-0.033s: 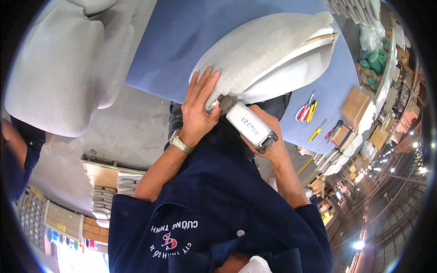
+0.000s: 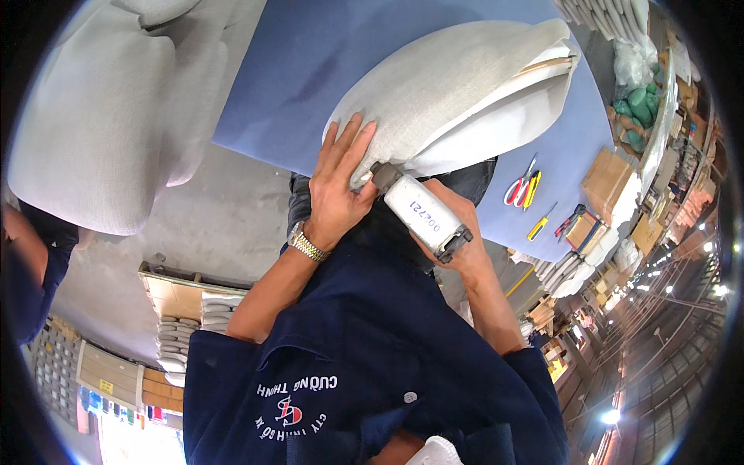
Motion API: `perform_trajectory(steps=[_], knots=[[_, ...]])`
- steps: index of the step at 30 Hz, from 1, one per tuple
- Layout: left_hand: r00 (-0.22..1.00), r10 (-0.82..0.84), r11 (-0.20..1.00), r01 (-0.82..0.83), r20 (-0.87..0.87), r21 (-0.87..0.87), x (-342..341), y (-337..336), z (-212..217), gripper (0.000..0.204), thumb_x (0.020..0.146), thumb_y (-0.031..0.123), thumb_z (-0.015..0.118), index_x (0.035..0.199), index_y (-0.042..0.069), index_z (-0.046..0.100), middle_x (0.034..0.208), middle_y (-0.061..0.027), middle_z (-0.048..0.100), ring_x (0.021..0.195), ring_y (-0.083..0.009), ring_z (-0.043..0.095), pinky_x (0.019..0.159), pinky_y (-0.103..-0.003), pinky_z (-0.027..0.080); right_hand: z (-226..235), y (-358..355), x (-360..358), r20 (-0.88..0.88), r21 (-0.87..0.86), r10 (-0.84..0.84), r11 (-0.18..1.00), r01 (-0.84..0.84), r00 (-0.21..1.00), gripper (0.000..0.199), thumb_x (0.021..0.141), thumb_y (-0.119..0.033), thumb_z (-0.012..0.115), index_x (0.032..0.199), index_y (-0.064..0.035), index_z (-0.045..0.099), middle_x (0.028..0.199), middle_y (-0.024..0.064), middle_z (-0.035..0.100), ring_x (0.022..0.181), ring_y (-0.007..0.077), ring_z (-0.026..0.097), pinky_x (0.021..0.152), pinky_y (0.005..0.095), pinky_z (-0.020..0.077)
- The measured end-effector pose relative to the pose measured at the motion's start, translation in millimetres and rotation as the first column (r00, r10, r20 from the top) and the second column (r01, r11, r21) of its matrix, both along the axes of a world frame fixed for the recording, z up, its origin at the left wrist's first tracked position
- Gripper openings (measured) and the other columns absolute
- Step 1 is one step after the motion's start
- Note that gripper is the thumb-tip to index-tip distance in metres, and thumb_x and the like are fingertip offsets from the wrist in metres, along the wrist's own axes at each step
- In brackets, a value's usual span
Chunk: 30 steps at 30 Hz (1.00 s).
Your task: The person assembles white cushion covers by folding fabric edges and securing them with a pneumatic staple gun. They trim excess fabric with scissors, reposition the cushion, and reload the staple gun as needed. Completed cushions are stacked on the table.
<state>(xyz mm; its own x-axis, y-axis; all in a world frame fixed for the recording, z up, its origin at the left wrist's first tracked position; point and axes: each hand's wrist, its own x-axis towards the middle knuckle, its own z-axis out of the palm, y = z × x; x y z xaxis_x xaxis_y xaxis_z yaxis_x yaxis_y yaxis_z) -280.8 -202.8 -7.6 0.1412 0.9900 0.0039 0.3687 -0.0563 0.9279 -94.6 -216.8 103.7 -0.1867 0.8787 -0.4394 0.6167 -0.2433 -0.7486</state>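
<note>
A light-grey fabric-covered seat cushion (image 2: 434,85) rests tilted at the near side of a blue-topped table, its white underside partly folded open to the right. My left hand (image 2: 337,182) grips its near end, fingers stretched over the fabric and the thumb close to the edge. My right hand (image 2: 457,213) is closed around a white staple gun (image 2: 422,209) with dark ends. The gun's dark nose meets the cushion's near edge beside my left thumb. The right fingers are largely hidden behind the gun's body.
On the blue table (image 2: 287,85) lie red-handled scissors (image 2: 515,190), a yellow cutter (image 2: 531,190), a yellow-handled screwdriver (image 2: 539,225) and a small open box (image 2: 581,232). A cardboard box (image 2: 608,178) stands at its right edge. Large grey cushions (image 2: 93,116) and another person's arm (image 2: 27,248) are at left.
</note>
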Motion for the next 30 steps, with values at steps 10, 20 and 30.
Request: perform_trajectory(steps=[10,20,30], knots=[[0.998,-0.029,1.0,0.028,0.058,0.008,-2.5,6.7,-1.6,0.089,0.064,-0.006,0.083,0.147,0.013,0.057,0.155,-0.0164,0.052,0.146,-0.0465,0.041,0.119,-0.05,0.038,-3.6,2.8,-1.7,-0.104,-0.141,-0.084,0.988,0.069,0.991,0.046,0.074,-0.016,0.08,0.115,-0.0012,0.064,0.1,0.0157,0.066,0.092,0.0357,0.069,0.081,0.0379,0.0537],[0.997,-0.055,0.998,0.054,0.045,0.027,0.8,2.3,-6.3,0.095,0.061,-0.012,0.074,0.151,0.009,0.051,0.154,-0.0186,0.052,0.145,-0.0425,0.043,0.122,-0.051,0.034,-17.6,-6.6,4.1,-0.145,-0.03,-0.066,0.998,0.062,0.987,0.05,0.071,-0.015,0.08,0.116,-0.0008,0.064,0.105,0.0185,0.067,0.096,0.0391,0.068,0.084,0.0387,0.0536],[0.998,-0.061,0.998,0.061,-0.007,0.001,-0.1,12.7,11.6,0.078,0.077,0.0,0.075,0.151,0.004,0.049,0.152,-0.0215,0.052,0.142,-0.0381,0.048,0.122,-0.048,0.034,5.8,-47.7,47.6,-0.038,0.384,-0.225,0.896,0.222,0.974,0.042,0.073,-0.011,0.083,0.111,0.0004,0.071,0.106,0.0179,0.072,0.094,0.0307,0.073,0.082,0.0379,0.0555]])
